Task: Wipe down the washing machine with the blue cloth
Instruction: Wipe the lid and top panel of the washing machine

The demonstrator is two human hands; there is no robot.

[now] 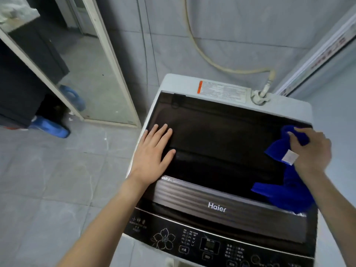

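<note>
A top-loading washing machine (221, 130) with a dark glass lid and white body fills the centre and right. My left hand (154, 151) lies flat on the lid's left side, fingers spread, holding nothing. My right hand (310, 149) grips a blue cloth (285, 187) at the lid's right edge. The cloth hangs down from the hand and trails over the lid toward the silver handle strip (212, 191). A white label shows on the cloth beside my thumb.
The black control panel (210, 243) runs along the machine's front. A beige hose (212, 60) connects to the inlet at the back right. A framed glass panel (92, 74) leans at left, with blue slippers (52, 126) on the grey tile floor.
</note>
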